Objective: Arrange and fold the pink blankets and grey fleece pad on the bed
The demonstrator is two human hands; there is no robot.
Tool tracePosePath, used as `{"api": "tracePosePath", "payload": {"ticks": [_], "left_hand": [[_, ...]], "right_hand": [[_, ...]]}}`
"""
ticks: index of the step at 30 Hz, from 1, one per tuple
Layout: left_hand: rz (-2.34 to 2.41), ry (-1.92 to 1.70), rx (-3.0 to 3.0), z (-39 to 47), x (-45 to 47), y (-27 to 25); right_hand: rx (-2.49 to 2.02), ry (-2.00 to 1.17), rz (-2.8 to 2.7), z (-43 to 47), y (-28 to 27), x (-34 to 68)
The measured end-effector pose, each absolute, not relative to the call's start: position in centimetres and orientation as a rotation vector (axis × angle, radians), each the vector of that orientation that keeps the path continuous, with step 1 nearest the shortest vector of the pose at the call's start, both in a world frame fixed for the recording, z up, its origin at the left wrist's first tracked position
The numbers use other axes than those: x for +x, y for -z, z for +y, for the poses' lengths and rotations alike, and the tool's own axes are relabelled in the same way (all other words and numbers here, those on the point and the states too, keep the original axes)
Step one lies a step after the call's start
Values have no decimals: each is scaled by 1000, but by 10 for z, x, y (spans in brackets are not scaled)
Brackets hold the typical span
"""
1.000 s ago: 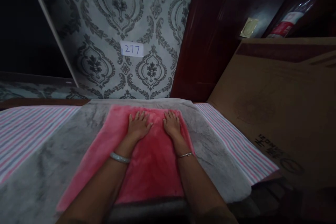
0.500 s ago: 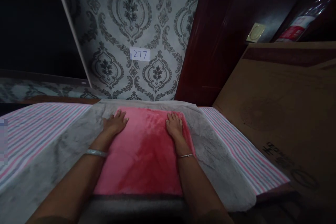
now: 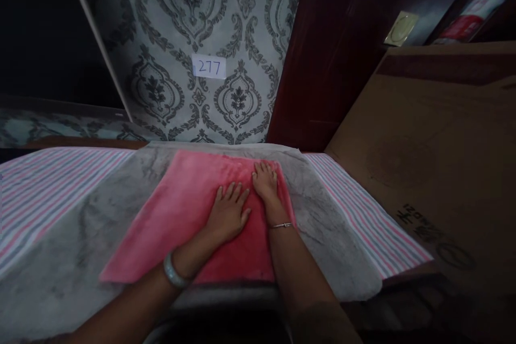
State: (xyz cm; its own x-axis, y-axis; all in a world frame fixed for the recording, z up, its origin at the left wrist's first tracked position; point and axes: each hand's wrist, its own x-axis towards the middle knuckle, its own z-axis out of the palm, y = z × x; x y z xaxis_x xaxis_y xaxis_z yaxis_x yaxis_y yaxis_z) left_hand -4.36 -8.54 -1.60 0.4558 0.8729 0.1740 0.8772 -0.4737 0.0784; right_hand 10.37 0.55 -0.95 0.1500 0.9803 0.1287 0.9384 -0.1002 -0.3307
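A pink and red plush cloth [image 3: 161, 226] lies spread on a grey plush cover [image 3: 334, 242]. My left hand [image 3: 230, 210] rests palm down near the middle of the pink cloth, fingers spread, with a pale bangle [image 3: 174, 271] at its wrist. Close to the cloth's far right corner, my right hand [image 3: 265, 180] lies flat with its fingers out; a thin bracelet [image 3: 281, 225] is on that wrist. Neither hand grips anything. My forearms hide parts of the cloth's near edge.
Pink and grey striped cloth [image 3: 72, 188] shows on both sides of the grey cover. A large cardboard box [image 3: 439, 134] stands at the right, with a bottle [image 3: 470, 21] behind it. Patterned wallpaper behind carries a paper label [image 3: 208, 66] reading 277. A dark screen [image 3: 44, 37] is at left.
My left hand has slid from the cloth's far left corner to its middle, toward my right hand. The cloth's near left corner now reaches further left. My right hand stays at its corner.
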Motion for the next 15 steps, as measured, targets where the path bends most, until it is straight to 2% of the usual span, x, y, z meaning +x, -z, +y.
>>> {"api": "tracePosePath", "payload": {"ticks": [15], "left_hand": [[-2078, 40, -2223, -95, -184, -9]], "right_hand": [[-2062, -176, -1833, 7, 14, 105]]}}
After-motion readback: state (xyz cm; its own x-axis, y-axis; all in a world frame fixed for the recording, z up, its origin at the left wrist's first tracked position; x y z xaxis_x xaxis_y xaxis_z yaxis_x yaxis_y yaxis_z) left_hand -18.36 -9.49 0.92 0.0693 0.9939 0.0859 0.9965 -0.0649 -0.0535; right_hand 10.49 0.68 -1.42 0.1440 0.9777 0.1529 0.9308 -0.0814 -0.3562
